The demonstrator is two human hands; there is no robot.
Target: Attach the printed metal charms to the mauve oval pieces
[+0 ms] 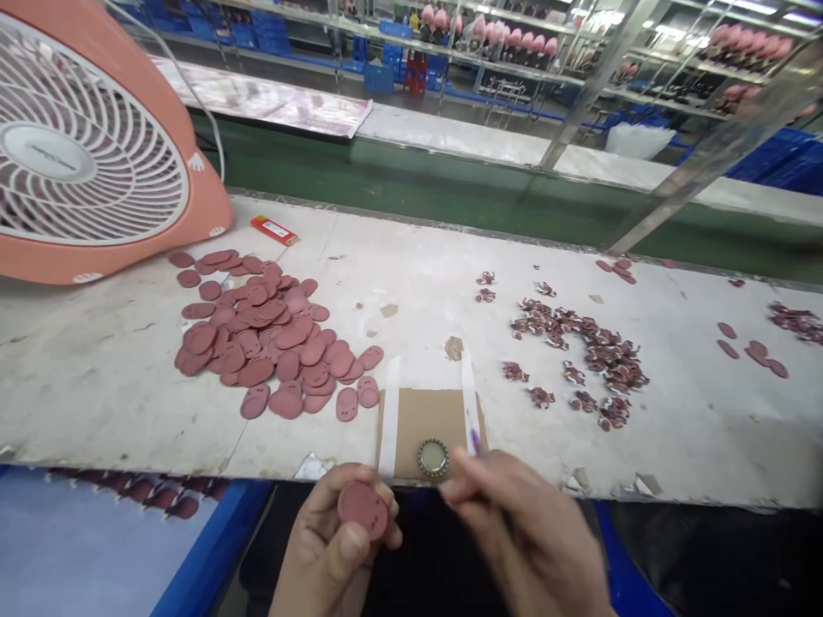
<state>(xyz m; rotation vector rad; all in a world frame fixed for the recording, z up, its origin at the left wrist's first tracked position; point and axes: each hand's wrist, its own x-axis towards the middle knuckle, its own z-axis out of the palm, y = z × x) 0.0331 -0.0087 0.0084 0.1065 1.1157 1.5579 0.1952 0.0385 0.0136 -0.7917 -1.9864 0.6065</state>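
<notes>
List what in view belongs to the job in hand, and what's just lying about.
Apparently in the job:
oval reddish piece in the left hand
thin, blurred tool in the right hand
bottle cap
cardboard under it
pile of similar ovals
small dark-red pieces, perhaps

Apparently just lying about:
red box
torn scrap
fan

Beyond the far edge of the scuffed white workbench I see a green strip, then a pale ledge. Metal posts rise toward the far right corner. Deeper in stand metal racks, with blue crates near them; tube lights glow overhead.
</notes>
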